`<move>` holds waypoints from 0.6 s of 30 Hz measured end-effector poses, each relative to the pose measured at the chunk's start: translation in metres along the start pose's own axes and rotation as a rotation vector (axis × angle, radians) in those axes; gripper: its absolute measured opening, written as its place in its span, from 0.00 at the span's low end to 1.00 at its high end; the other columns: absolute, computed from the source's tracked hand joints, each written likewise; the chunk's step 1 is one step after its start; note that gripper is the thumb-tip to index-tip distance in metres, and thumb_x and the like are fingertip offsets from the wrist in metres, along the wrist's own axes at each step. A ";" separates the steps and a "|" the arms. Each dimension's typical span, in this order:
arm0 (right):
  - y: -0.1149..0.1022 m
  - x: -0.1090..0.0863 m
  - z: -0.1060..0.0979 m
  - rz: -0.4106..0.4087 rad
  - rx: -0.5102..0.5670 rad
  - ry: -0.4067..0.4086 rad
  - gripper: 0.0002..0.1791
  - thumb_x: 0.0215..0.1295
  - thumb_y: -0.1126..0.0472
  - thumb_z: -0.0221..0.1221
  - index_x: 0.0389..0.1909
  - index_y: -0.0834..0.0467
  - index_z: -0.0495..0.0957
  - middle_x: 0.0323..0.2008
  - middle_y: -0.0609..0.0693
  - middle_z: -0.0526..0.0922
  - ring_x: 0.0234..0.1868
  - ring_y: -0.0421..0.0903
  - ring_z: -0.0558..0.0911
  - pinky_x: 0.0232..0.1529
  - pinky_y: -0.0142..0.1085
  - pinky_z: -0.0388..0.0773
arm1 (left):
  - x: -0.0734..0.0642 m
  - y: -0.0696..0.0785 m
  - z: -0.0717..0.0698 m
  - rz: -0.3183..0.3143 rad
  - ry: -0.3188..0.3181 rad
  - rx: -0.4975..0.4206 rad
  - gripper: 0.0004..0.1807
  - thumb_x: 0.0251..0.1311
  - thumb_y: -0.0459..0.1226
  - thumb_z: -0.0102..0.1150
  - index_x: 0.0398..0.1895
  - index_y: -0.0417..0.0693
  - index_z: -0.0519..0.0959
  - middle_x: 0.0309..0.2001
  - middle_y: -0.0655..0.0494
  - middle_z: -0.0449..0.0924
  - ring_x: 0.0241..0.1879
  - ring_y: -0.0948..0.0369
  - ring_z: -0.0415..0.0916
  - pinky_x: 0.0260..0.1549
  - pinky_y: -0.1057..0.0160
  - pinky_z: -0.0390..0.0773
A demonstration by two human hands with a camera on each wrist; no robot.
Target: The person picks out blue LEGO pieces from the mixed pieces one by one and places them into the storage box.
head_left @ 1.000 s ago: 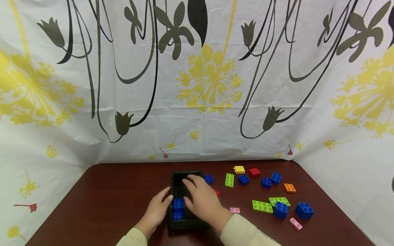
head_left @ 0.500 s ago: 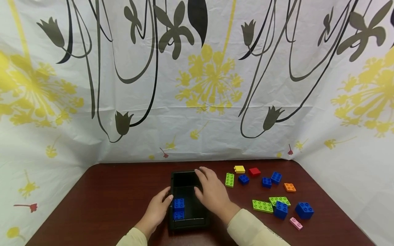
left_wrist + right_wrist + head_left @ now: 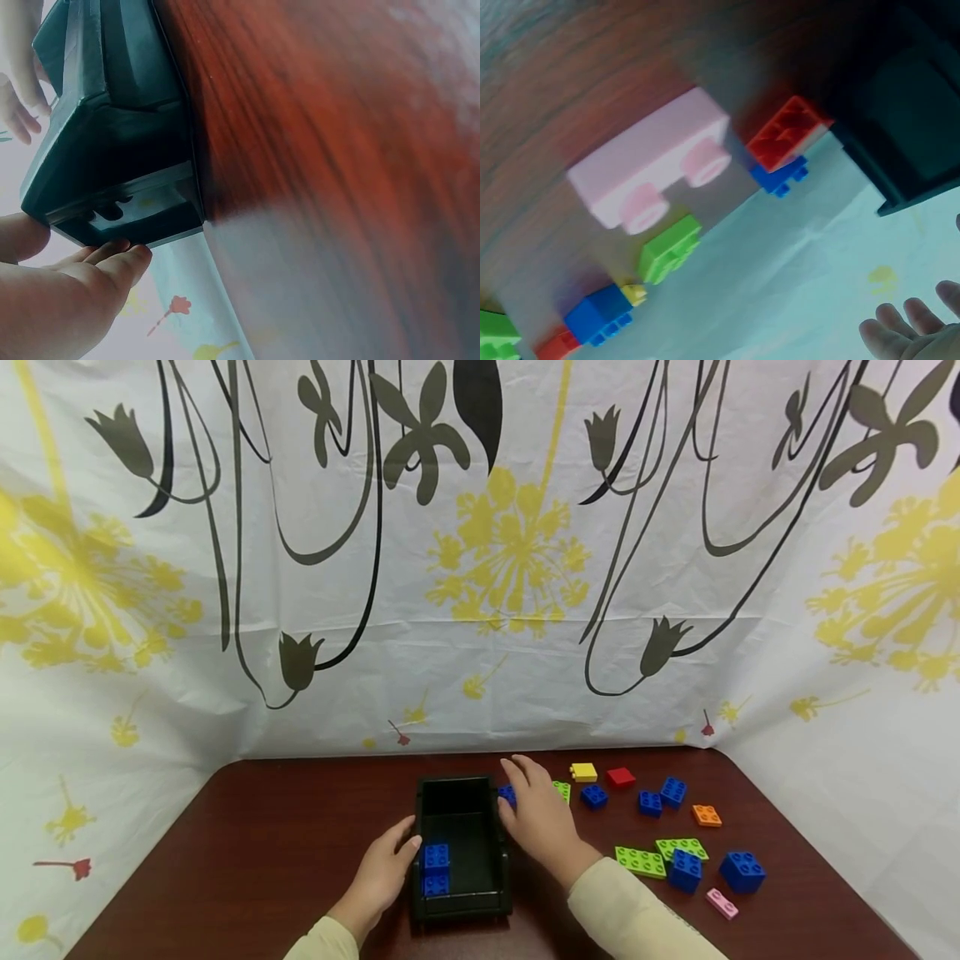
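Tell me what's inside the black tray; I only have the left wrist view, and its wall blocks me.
Observer: In the head view, blue bricks sit in the near left corner of the black tray.
Operator: Anything lying just outside its right wall?
Observer: Yes, the right wrist view shows a red brick there, closer to the tray than a pink brick. I can't tell whether the red one touches the wall.
Operator: Got it. Any orange among the loose ones?
Observer: One orange brick shows in the head view, lying flat on the right part of the table.
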State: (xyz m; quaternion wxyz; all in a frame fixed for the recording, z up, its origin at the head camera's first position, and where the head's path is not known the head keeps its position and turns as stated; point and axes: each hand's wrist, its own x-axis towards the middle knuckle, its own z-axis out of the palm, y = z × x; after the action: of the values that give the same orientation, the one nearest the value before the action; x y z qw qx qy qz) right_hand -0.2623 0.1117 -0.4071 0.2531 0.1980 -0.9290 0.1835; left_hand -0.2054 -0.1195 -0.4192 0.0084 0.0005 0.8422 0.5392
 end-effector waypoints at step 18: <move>0.018 0.010 0.008 0.143 0.087 -0.222 0.30 0.63 0.61 0.62 0.66 0.61 0.67 0.64 0.61 0.68 0.63 0.58 0.70 0.55 0.51 0.76 | 0.001 0.001 0.001 -0.015 0.005 0.013 0.26 0.73 0.38 0.46 0.70 0.35 0.62 0.67 0.33 0.62 0.68 0.37 0.56 0.61 0.36 0.61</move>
State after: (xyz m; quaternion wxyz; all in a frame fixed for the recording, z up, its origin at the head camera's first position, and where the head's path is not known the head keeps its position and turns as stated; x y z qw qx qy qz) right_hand -0.2813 0.1209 -0.4122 0.1264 0.1610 -0.9542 0.2181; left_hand -0.2068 -0.1187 -0.4190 0.0104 -0.0073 0.8458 0.5334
